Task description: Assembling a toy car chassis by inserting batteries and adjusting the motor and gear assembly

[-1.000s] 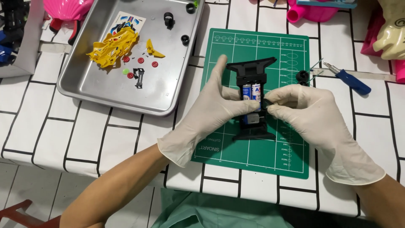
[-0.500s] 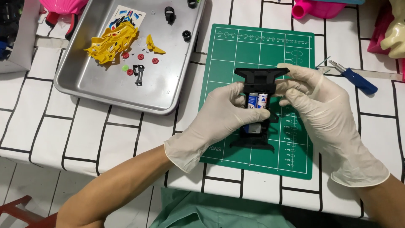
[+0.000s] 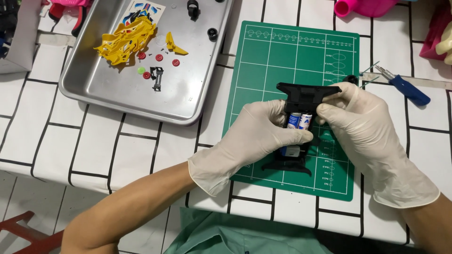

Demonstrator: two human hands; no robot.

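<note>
While both gloved hands keep the black toy car chassis (image 3: 301, 127) just above the green cutting mat (image 3: 263, 70), the left hand (image 3: 254, 136) wraps its fingers around the left side of the chassis and its thumb lies across the middle. The right hand (image 3: 358, 127) closes on the right side, with fingertips pressing near the two batteries (image 3: 300, 121) that sit side by side in the frame. I think the batteries could jump out if the thumb pressure is uneven, because they look only partly seated. The smooth gloves could also let the chassis slide and fall on the mat. Small red gears (image 3: 159, 57) and yellow parts (image 3: 127, 40) lie in the metal tray (image 3: 188, 101) on the table, well apart.
</note>
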